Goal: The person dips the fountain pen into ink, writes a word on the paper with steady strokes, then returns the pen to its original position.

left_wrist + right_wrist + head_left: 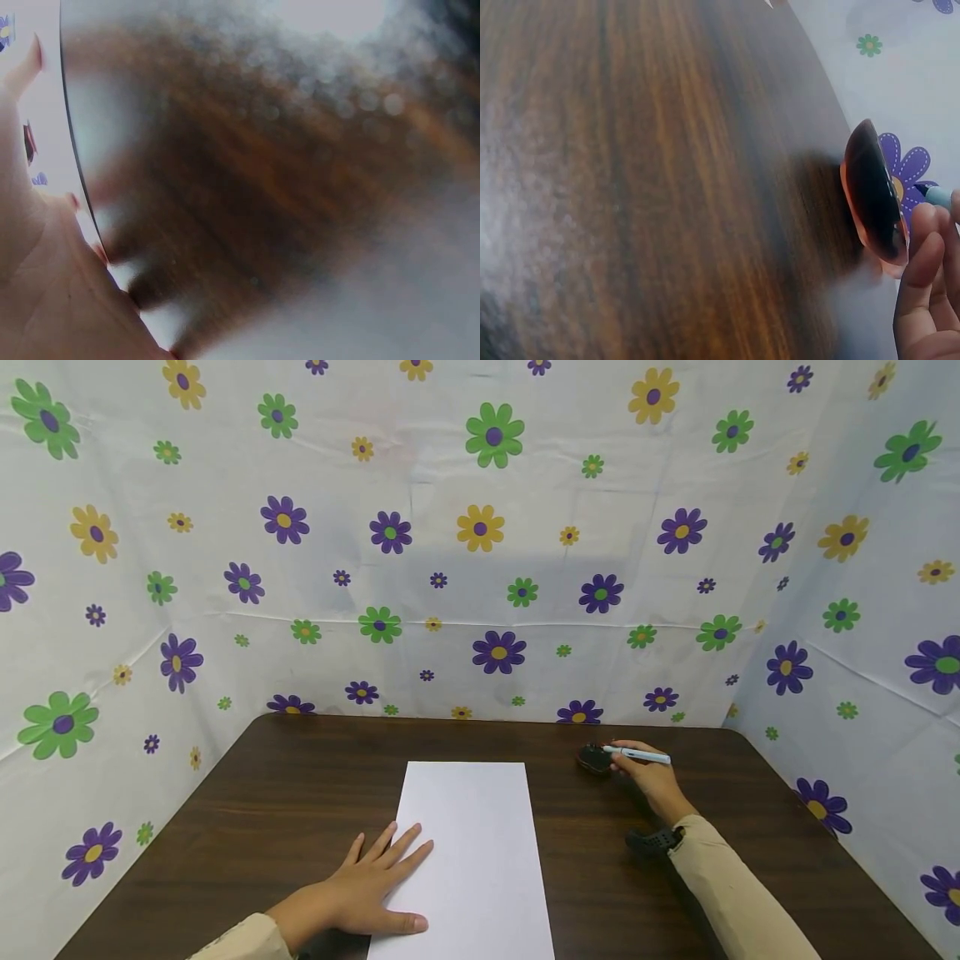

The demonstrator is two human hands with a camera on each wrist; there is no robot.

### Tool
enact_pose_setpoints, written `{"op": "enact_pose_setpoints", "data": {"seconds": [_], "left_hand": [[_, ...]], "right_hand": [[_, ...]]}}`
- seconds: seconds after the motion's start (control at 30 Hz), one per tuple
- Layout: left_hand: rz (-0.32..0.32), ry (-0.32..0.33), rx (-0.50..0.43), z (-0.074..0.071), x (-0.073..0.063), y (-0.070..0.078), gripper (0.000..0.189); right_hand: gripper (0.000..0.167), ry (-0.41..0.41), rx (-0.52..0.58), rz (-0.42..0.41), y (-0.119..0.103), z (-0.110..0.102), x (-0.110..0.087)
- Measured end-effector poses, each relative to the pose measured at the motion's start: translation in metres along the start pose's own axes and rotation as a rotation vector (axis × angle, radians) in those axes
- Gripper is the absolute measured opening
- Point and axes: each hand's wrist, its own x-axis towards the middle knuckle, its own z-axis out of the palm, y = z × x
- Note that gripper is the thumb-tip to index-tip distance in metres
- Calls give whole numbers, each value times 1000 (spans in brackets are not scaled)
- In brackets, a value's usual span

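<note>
A blank white sheet of paper (480, 852) lies lengthwise on the dark wooden table. My left hand (363, 893) rests on its left edge, fingers spread and straight; the left wrist view shows the palm (52, 277) close up. Towards the back right, my right hand (658, 783) pinches a pale blue pen (643, 755) between thumb and fingers. The pen's dark tip (921, 189) points left, over or beside a small dark, rounded object (595, 759) with a reddish lower edge. Whether tip and object touch, I cannot tell.
The brown table (322, 793) ends at a white cloth backdrop (525, 585) printed with purple, green and yellow flowers, which also runs along both sides. A dark band (654, 842) circles the right wrist, next to a beige sleeve (731, 885).
</note>
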Motion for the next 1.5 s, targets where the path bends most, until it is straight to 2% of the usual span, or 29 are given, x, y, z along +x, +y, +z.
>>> {"op": "enact_pose_setpoints", "data": {"seconds": [0.3,0.47,0.57,0.8,1.1,1.33,1.5], "left_hand": [[-8,1,4,1,0,-1,92],[-8,4,-2,2,1,-1,92],[-6,5,-1,2,0,-2,92],[-8,4,8,2,1,-1,92],[6,5,-14,3,2,-4,92],[-9,-3,4,2,2,-1,92],[-19,-9,8,1,1,-1,94]], "right_hand": [[44,26,-4,-23,-1,1,-1],[43,31,22,15,-1,1,0],[44,28,0,35,-1,2,1],[37,63,-15,5,-1,7,2],[29,119,-223,21,-6,12,7],[24,181,-458,-6,-10,13,8],[21,181,-567,-18,-10,13,9]]}}
